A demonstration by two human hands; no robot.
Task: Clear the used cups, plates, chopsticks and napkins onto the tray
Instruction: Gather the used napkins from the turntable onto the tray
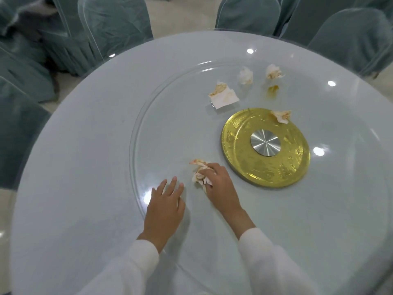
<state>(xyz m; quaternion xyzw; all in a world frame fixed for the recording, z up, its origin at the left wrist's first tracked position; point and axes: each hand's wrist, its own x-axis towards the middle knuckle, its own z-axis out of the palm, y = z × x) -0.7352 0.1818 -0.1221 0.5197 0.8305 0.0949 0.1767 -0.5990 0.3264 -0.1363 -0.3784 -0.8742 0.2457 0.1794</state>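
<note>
My right hand (219,184) grips a crumpled, stained napkin (198,171) on the glass turntable (161,124). Flat on the glass just to its left lies my left hand (165,203), fingers spread and holding nothing. Farther back sit several more used napkins: a folded stained one (223,95), a crumpled white one (245,76), another crumpled one (274,71), and one (281,116) on the far rim of the gold disc. No tray, cups, plates or chopsticks are in view.
A gold disc (244,165) with a silver hub (265,142) marks the turntable's centre. A yellow sauce stain (273,88) lies on the glass near the far napkins. Chairs in grey-green covers (114,24) ring the round table (63,188).
</note>
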